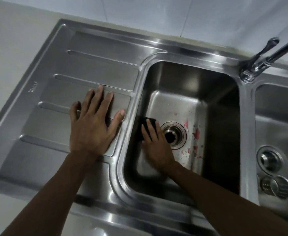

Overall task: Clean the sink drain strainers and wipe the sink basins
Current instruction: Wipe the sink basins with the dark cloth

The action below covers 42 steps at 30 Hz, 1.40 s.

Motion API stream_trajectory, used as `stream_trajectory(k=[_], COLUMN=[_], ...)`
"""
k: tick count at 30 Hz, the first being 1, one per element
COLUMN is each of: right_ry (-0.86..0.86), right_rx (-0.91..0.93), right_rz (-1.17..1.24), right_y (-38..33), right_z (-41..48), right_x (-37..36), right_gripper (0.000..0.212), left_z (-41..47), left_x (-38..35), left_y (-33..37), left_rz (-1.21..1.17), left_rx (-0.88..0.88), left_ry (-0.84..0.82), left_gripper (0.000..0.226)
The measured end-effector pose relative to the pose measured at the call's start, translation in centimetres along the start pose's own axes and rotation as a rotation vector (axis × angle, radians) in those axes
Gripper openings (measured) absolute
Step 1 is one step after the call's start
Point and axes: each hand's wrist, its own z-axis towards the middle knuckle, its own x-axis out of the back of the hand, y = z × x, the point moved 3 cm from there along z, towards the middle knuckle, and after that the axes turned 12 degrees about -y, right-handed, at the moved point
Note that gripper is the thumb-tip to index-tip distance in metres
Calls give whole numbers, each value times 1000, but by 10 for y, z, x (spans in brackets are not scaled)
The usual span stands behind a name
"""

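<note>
Both forearms enter from the lower edge of the head view. Left hand (92,123) lies flat, fingers spread and gripping nothing, on the ribbed drainboard (54,103). Right hand (155,147) presses a black cloth (144,127) onto the floor of the left basin (187,92), fingers flat on the cloth and pointing away from the camera, just beside the open drain (174,135). Pink flecks (196,133) lie right of the drain. One strainer (281,187) lies tilted in the right basin (279,120), near its drain fitting (269,160). Faucet (265,58) spout angles toward the upper right.
</note>
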Motion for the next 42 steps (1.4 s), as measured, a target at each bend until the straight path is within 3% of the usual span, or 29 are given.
stream_trajectory(k=[5, 11, 17, 23, 27, 30, 38, 42], right_ry=[-45, 29, 102, -14, 80, 97, -158, -158], right_rx=[59, -280, -604, -336, -353, -160, 348, 237], right_rz=[-83, -12, -35, -125, 83, 43, -212, -231], right_y=[20, 68, 104, 79, 60, 30, 27, 44], right_z=[15, 48, -26, -47, 5, 18, -73, -58], right_x=[13, 55, 59, 38, 53, 43, 5, 24], right_gripper=[67, 60, 61, 67, 59, 55, 79, 79], left_z=[-2, -1, -3, -2, -2, -2, -3, -4], left_x=[6, 7, 7, 7, 7, 7, 7, 8], left_y=[3, 3, 3, 3, 3, 3, 4, 5], left_rz=[-18, -16, -20, -22, -34, -47, -53, -49], left_rx=[0, -10, -25, -37, -31, -26, -29, -32], left_ry=[-7, -26, 16, 40, 12, 4, 46, 56], left_gripper=[70, 67, 65, 63, 63, 64, 59, 57])
